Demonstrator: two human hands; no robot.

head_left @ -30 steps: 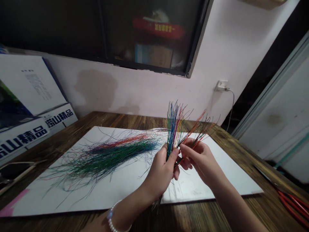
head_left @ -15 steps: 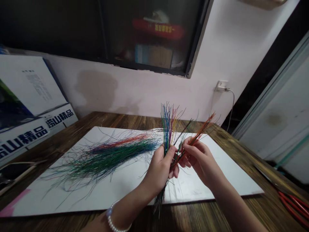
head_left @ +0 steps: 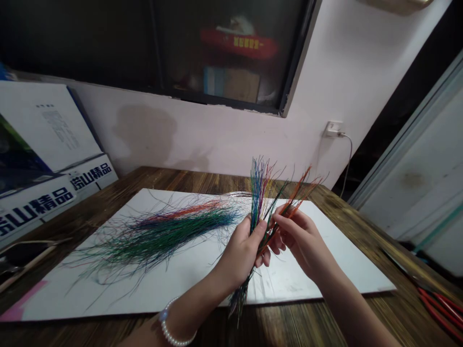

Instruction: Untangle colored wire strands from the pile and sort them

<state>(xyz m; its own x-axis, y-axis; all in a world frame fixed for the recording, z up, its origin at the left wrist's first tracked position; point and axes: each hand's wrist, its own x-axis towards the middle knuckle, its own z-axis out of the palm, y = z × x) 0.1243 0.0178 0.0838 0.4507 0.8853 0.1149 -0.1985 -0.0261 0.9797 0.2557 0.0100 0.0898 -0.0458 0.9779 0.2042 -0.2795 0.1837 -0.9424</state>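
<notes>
My left hand (head_left: 246,248), with a pearl bracelet at its wrist, is closed round an upright bundle of thin coloured wires (head_left: 256,193). Blue, green, red and yellow ends fan out above it, and dark ends hang below. Just to the right, my right hand (head_left: 294,233) pinches orange and green wires (head_left: 298,193) that lean to the right and meet the bundle low between the hands. On the white board (head_left: 340,260) to the left lies a large loose pile of green, blue and red wires (head_left: 173,231).
Red-handled scissors or shears (head_left: 439,306) lie at the right on the wooden table (head_left: 181,179). White boxes (head_left: 54,193) stand at the left. A socket with a plugged cable (head_left: 334,129) is on the wall, beside a dark window.
My left hand and the bundle have shifted slightly to the right, closer to my right hand. The orange wires in my right hand are spread differently, with more green among them.
</notes>
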